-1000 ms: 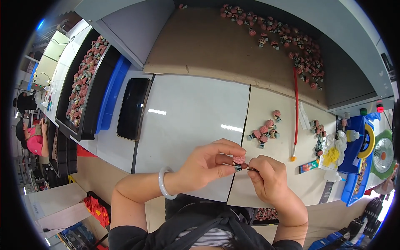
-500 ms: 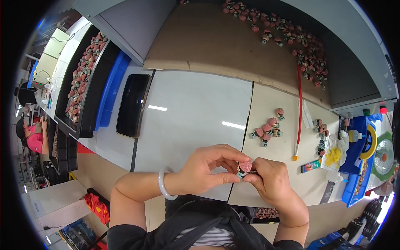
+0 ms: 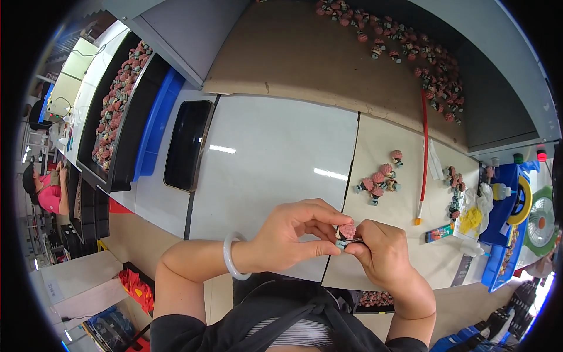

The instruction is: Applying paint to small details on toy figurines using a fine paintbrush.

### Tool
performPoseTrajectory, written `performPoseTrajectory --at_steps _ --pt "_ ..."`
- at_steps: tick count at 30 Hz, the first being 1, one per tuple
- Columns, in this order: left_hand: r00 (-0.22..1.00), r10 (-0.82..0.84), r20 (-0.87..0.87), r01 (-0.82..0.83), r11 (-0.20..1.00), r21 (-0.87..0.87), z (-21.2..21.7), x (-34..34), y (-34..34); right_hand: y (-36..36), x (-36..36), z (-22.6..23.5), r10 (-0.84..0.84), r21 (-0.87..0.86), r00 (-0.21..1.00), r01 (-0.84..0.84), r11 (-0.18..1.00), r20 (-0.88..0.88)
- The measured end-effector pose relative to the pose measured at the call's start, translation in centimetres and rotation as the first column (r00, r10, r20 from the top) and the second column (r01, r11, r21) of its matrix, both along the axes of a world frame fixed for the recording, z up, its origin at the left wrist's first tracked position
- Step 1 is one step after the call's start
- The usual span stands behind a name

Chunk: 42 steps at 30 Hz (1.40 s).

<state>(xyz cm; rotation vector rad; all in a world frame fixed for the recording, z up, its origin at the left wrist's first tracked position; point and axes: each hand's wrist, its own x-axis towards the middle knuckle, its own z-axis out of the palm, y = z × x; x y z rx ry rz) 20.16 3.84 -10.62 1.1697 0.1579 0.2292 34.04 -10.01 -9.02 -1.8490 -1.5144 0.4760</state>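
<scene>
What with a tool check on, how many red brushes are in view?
1: the brush lies on the bench, right of the loose figurines and beyond the right hand, bristles at its near end. Others may be hidden from this view.

Dark seams divide the worktable [image 3: 270, 135] into panels, white in the middle and cream to the right, with 2 streaks of reflected light [image 3: 330, 174] across the white. A grey open-fronted booth [image 3: 182, 38] stands along its far side, its base lined with brown board [image 3: 281, 58]. Beige floor [image 3: 138, 232] shows at lower left, beside a pale box-shaped unit [image 3: 79, 287].
</scene>
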Motion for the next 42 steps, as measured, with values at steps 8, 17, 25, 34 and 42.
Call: performPoseTrajectory --at_steps 8,17,25,34,42 --pt "1.000 0.029 0.007 -0.029 1.000 -0.001 0.09 -0.01 -0.15 0.05 -0.14 -0.03 -0.004 0.009 1.000 0.004 1.000 0.017" --pt "1.000 0.025 0.003 -0.025 0.999 -0.031 0.08 0.05 -0.16 0.06 -0.12 -0.20 0.002 0.007 1.000 -0.002 1.000 0.004" --pt "1.000 -0.017 -0.008 0.017 0.999 -0.047 0.09 -0.17 0.15 -0.11 0.03 0.31 0.078 -0.045 0.995 -0.081 0.996 -0.064" --pt "1.000 0.016 -0.010 -0.017 0.999 -0.045 0.25 -0.09 -0.13 -0.20 -0.33 0.21 -0.012 -0.009 1.000 0.013 1.000 0.027" --pt "0.999 0.023 -0.024 -0.024 0.999 -0.046 0.37 -0.06 -0.15 -0.07 -0.34 0.26 -0.013 -0.006 0.999 0.012 1.000 -0.035"
